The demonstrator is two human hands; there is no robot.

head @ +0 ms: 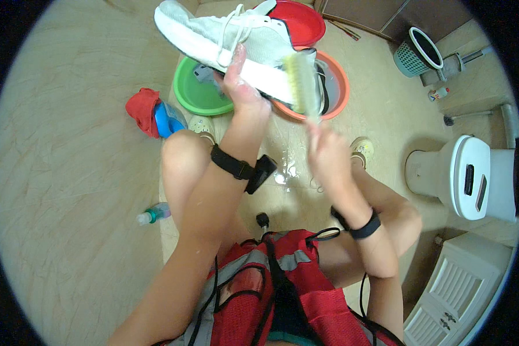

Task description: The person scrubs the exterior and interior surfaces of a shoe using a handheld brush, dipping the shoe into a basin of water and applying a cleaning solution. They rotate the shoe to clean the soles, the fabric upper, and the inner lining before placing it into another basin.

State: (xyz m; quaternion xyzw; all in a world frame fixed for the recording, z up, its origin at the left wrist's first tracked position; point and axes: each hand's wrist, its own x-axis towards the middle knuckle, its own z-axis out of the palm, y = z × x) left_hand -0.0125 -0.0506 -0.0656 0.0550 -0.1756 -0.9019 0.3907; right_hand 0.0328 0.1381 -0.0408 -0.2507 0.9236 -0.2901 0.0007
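My left hand grips a white lace-up sneaker from below, its toe pointing up and left; pale suds show on the fingers and wrist. In my right hand is the handle of a scrubbing brush, whose yellowish bristles lie against the heel end of the sneaker's white sole edge. The brush is blurred. Beneath the shoe stand a green basin with a greyish item in it and an orange basin holding liquid and a dark-and-white item, partly hidden. Behind the shoe is a red basin.
A blue bottle with a red cloth over it stands left. A small green-and-clear bottle lies by my knee. The tiled floor is wet between my feet. At right are a toilet, a basket and a white cabinet.
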